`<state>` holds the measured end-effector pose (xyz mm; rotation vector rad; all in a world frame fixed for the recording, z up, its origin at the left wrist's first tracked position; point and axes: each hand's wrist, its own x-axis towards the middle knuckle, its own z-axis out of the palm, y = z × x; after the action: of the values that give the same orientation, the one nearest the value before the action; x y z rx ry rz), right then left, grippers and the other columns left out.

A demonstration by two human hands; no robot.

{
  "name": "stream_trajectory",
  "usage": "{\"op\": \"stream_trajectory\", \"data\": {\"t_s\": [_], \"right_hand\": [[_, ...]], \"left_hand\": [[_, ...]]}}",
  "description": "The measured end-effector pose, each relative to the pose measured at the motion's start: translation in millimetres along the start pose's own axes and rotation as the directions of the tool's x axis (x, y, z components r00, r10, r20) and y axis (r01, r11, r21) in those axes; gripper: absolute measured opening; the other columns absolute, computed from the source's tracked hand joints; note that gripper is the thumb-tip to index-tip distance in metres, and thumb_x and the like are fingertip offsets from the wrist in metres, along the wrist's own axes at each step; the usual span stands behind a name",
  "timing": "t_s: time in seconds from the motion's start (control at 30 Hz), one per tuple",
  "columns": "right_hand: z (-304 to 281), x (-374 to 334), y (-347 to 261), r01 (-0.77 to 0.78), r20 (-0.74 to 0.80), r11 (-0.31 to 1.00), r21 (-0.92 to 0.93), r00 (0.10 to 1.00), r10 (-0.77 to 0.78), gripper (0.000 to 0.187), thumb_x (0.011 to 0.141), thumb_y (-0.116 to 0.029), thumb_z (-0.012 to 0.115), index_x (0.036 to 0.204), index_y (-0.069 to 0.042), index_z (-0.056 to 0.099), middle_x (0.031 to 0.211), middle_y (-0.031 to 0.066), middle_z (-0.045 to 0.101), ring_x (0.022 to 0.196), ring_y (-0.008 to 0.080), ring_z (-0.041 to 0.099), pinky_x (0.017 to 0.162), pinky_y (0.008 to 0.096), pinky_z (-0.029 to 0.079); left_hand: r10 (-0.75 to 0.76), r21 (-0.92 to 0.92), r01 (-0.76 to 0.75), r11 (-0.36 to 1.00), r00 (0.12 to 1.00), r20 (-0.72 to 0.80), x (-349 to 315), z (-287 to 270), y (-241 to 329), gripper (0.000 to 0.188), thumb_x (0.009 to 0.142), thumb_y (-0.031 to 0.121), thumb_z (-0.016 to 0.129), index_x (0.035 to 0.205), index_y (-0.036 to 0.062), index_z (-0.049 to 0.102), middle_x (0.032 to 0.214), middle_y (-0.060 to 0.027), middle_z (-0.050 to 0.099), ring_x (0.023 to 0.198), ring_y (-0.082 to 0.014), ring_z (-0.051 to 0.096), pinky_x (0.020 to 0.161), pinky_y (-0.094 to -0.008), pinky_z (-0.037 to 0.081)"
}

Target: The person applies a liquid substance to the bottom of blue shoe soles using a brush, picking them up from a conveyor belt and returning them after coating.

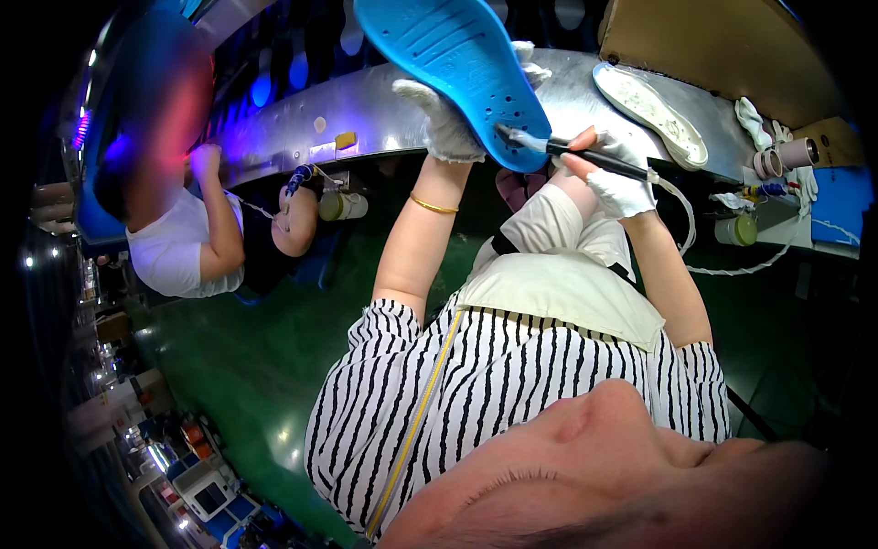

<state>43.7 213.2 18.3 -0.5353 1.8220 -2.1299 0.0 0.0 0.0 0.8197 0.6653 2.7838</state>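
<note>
With the left hand (455,133) clasping the blue sole (462,64) at twelve o'clock and the right hand (624,178) pinching the brush (557,147), apparent brushing next calls for steady strokes.

A factory workshop is indicated by the long grey metal counter (380,101) at top, the seated white-shirted worker (187,252) at upper left, and the glossy green floor (247,366) below.

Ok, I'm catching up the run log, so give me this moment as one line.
left hand: holding blue shoe sole | right hand: holding black-handled brush, bristles over sole | white shoe sole: on metal bench
</note>
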Motion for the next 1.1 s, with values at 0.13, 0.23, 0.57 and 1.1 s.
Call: {"op": "stream_trajectory", "data": {"t_s": [0.13, 0.23, 0.57, 1.1], "right_hand": [[-1, 6, -5, -0.09, 0.11, 0.98, -0.175, 0.988, 0.111, 0.013, 0.074, 0.001, 0.068, 0.082, -0.004, 0.061, 0.087, 0.005, 0.06, 0.078, 0.0109, 0.058, 0.073, 0.0237, 0.048], [-10, 14, -9, -0.188, 0.203, 0.953, -0.238, 0.95, 0.238, 0.012, 0.071, 0.002, 0.061, 0.081, -0.003, 0.06, 0.087, 0.0057, 0.06, 0.077, 0.0131, 0.059, 0.074, 0.0244, 0.049], [1, 13, -7, 0.121, 0.294, 0.955, -0.271, 0.955, -0.037, 0.012, 0.07, -0.001, 0.065, 0.081, -0.005, 0.062, 0.087, 0.0038, 0.062, 0.08, 0.0133, 0.057, 0.073, 0.0273, 0.048], [-12, 31, -15, 0.052, 0.278, 0.973, -0.224, 0.961, 0.013, 0.009, 0.067, 0.0, 0.06, 0.076, -0.004, 0.059, 0.074, 0.0048, 0.059, 0.071, 0.0132, 0.055, 0.067, 0.0252, 0.046]], "left_hand": [[-0.129, 0.338, 0.136, 0.931, 0.991, -0.041, 4, 15, 9, 0.11, 0.058, 0.081, 0.051, 0.133, 0.002, 0.038, 0.126, -0.0255, 0.046, 0.108, -0.0357, 0.055, 0.087, -0.0422, 0.051], [-0.253, 0.484, 0.244, 0.84, 0.966, -0.049, 10, 9, 13, 0.11, 0.057, 0.081, 0.051, 0.132, 0.001, 0.039, 0.124, -0.025, 0.049, 0.105, -0.034, 0.057, 0.085, -0.0411, 0.052], [-0.401, 0.592, 0.594, 0.545, 0.805, -0.438, 26, 31, 20, 0.091, 0.072, 0.075, 0.047, 0.124, 0.0001, 0.047, 0.101, -0.0197, 0.061, 0.083, -0.0236, 0.065, 0.069, -0.0333, 0.057], [-0.312, 0.495, 0.721, 0.485, 0.671, -0.672, 36, 36, 26, 0.078, 0.079, 0.064, 0.054, 0.128, 0.0043, 0.046, 0.112, -0.0129, 0.059, 0.09, -0.0168, 0.06, 0.074, -0.029, 0.053]]}}
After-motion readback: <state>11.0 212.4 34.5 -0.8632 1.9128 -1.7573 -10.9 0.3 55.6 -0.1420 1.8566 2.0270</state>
